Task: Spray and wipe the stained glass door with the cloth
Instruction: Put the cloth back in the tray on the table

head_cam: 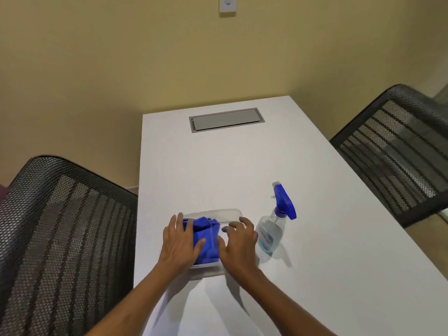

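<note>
A folded blue cloth (208, 235) lies in a clear plastic container (224, 214) on the white table (242, 166). My left hand (178, 243) lies flat on the container's left side, fingers spread, thumb touching the cloth. My right hand (238, 241) rests over the container's right side with fingers apart, gripping nothing that I can see. A clear spray bottle (270, 232) with a blue trigger head (284, 202) stands upright just right of my right hand. No glass door is in view.
Black mesh chairs stand on both sides of the table: one chair (60, 238) at the left, another chair (400, 154) at the right. A grey cable hatch (226, 120) is set into the table's far end. A beige wall with a white switch plate (228, 3) lies beyond.
</note>
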`<state>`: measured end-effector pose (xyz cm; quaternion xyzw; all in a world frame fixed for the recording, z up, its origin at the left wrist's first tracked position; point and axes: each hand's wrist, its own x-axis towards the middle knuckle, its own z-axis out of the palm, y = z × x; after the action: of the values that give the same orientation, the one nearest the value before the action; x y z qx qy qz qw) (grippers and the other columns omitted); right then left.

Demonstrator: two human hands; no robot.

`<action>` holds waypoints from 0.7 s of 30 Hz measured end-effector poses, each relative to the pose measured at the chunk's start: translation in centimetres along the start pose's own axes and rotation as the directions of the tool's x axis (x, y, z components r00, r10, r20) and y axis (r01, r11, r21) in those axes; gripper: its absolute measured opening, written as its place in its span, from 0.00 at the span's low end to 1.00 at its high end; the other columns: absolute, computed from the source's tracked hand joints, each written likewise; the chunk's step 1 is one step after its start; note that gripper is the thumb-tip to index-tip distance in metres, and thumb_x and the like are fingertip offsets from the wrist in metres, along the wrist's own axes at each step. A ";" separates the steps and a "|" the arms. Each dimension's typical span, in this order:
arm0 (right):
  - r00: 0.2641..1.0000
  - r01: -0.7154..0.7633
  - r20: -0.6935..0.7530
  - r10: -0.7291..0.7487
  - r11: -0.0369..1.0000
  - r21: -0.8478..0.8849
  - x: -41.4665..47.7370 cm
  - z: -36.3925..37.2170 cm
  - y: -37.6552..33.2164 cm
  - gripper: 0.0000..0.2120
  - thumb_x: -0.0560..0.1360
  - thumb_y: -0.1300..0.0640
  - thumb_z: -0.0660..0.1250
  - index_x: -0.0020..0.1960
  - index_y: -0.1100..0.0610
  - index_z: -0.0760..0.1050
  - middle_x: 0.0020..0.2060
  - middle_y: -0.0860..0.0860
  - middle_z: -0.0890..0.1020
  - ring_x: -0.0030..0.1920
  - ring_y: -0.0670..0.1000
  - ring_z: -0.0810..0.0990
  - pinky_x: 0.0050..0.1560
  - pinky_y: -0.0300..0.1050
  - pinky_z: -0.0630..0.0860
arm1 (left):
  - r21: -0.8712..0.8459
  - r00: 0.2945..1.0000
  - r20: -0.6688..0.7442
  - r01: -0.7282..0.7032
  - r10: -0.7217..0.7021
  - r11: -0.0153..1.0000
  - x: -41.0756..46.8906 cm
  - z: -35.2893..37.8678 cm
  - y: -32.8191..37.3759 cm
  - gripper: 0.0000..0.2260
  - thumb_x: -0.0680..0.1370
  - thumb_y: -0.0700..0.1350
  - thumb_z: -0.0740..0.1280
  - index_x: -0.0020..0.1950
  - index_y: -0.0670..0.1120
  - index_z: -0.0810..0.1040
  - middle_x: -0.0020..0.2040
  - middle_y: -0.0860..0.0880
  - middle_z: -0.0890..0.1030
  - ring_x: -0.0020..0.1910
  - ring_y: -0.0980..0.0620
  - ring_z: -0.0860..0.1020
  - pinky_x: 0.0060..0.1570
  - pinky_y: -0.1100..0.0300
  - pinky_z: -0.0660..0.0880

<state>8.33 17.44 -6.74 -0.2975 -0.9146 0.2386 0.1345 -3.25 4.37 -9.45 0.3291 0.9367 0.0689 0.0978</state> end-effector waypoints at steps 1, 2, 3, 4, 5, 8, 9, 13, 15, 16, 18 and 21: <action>0.995 -0.011 -0.094 0.011 1.000 0.005 -0.7 -0.5 0.5 0.10 0.71 0.51 0.72 0.50 0.55 0.81 0.53 0.50 0.82 0.64 0.56 0.73 0.60 0.52 0.71 | 0.006 1.000 0.015 0.001 -0.001 1.000 -0.1 0.1 0.1 0.41 0.72 0.69 0.42 0.76 0.43 0.59 0.77 0.36 0.56 0.75 0.34 0.55 0.72 0.39 0.56; 0.984 -0.034 -0.176 0.036 0.999 0.015 -1.3 -0.8 1.1 0.10 0.69 0.52 0.75 0.48 0.54 0.81 0.50 0.51 0.82 0.60 0.56 0.76 0.57 0.52 0.73 | 0.010 0.999 0.036 0.001 -0.002 1.000 -0.1 0.2 0.2 0.43 0.71 0.70 0.41 0.77 0.43 0.57 0.78 0.36 0.54 0.76 0.35 0.53 0.72 0.39 0.55; 0.968 -0.066 -0.242 0.073 0.997 0.038 -2.0 -1.2 1.8 0.11 0.67 0.52 0.77 0.47 0.54 0.80 0.49 0.51 0.81 0.57 0.55 0.76 0.56 0.52 0.74 | 0.013 0.999 0.053 -0.001 0.000 1.000 -0.2 0.4 0.2 0.44 0.70 0.72 0.41 0.77 0.44 0.55 0.78 0.36 0.52 0.76 0.35 0.52 0.73 0.38 0.54; 0.949 -0.100 -0.292 0.117 0.992 0.074 -2.6 -1.5 2.5 0.14 0.67 0.53 0.78 0.49 0.55 0.79 0.50 0.53 0.80 0.56 0.55 0.75 0.56 0.53 0.76 | 0.014 0.998 0.059 -0.009 0.008 1.000 -0.2 0.6 0.2 0.46 0.70 0.75 0.42 0.78 0.44 0.53 0.78 0.36 0.51 0.76 0.34 0.51 0.72 0.37 0.54; 0.929 -0.133 -0.330 0.167 0.983 0.124 -3.1 -1.8 3.1 0.17 0.66 0.54 0.78 0.51 0.55 0.76 0.52 0.54 0.77 0.56 0.55 0.74 0.57 0.53 0.76 | 0.015 0.998 0.064 -0.018 0.017 1.000 -0.3 0.8 0.2 0.48 0.69 0.77 0.43 0.78 0.45 0.52 0.78 0.36 0.50 0.76 0.34 0.50 0.72 0.36 0.55; 0.869 -0.245 -0.369 0.329 0.935 0.256 -3.5 -2.5 4.7 0.31 0.64 0.57 0.80 0.60 0.58 0.67 0.59 0.58 0.70 0.59 0.56 0.71 0.58 0.55 0.77 | 0.025 0.993 0.115 -0.041 0.038 0.999 -0.4 1.3 0.1 0.51 0.66 0.79 0.51 0.79 0.48 0.44 0.78 0.36 0.42 0.76 0.34 0.44 0.71 0.35 0.51; 0.855 -0.272 -0.374 0.360 0.925 0.266 -3.3 -2.7 5.2 0.35 0.63 0.57 0.81 0.62 0.60 0.64 0.60 0.59 0.69 0.59 0.56 0.70 0.57 0.55 0.77 | 0.033 0.990 0.136 -0.049 0.044 0.998 -0.5 1.4 0.1 0.53 0.65 0.80 0.51 0.79 0.49 0.42 0.78 0.36 0.40 0.76 0.34 0.42 0.71 0.34 0.50; 0.846 -0.360 -0.271 0.459 0.867 0.344 -1.7 -3.8 6.1 0.42 0.66 0.55 0.79 0.71 0.60 0.59 0.66 0.59 0.66 0.65 0.58 0.68 0.61 0.56 0.76 | 0.059 0.987 0.134 -0.093 0.085 0.994 -1.1 1.3 0.0 0.55 0.61 0.83 0.40 0.78 0.49 0.40 0.78 0.37 0.38 0.76 0.35 0.39 0.71 0.34 0.45; 0.852 -0.376 -0.211 0.479 0.841 0.390 -0.9 -4.3 6.2 0.42 0.68 0.55 0.77 0.73 0.60 0.57 0.69 0.58 0.67 0.68 0.57 0.68 0.63 0.52 0.72 | 0.094 0.987 0.112 -0.124 0.113 0.988 -1.3 1.3 0.0 0.56 0.61 0.83 0.42 0.79 0.48 0.45 0.78 0.36 0.43 0.76 0.34 0.42 0.70 0.31 0.48; 0.858 -0.369 -0.198 0.473 0.838 0.401 -0.5 -4.4 6.2 0.41 0.69 0.55 0.77 0.74 0.60 0.58 0.69 0.58 0.68 0.68 0.57 0.68 0.63 0.51 0.71 | 0.106 0.986 0.108 -0.136 0.125 0.985 -1.4 1.5 -0.1 0.56 0.62 0.83 0.44 0.79 0.47 0.47 0.78 0.36 0.45 0.76 0.33 0.44 0.70 0.30 0.49; 0.868 -0.356 -0.167 0.468 0.821 0.447 0.0 -4.5 6.2 0.38 0.70 0.54 0.76 0.73 0.58 0.59 0.67 0.56 0.71 0.66 0.56 0.71 0.62 0.49 0.72 | 0.124 0.983 0.131 -0.143 0.126 0.982 -1.4 1.6 -0.1 0.56 0.62 0.83 0.45 0.79 0.47 0.48 0.78 0.36 0.45 0.77 0.34 0.43 0.70 0.30 0.49; 0.856 -0.396 -0.086 0.510 0.754 0.524 0.5 -4.5 6.2 0.31 0.74 0.53 0.72 0.71 0.56 0.62 0.62 0.55 0.77 0.60 0.56 0.77 0.57 0.45 0.73 | 0.139 0.985 0.135 -0.128 0.109 0.982 -1.6 1.7 -0.3 0.56 0.63 0.83 0.46 0.79 0.46 0.47 0.78 0.36 0.46 0.77 0.34 0.44 0.70 0.30 0.48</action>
<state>12.65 23.75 -6.09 -0.4923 -0.7023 0.4521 0.2449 -1.84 3.24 -10.98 0.3943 0.9098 -0.0155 0.1283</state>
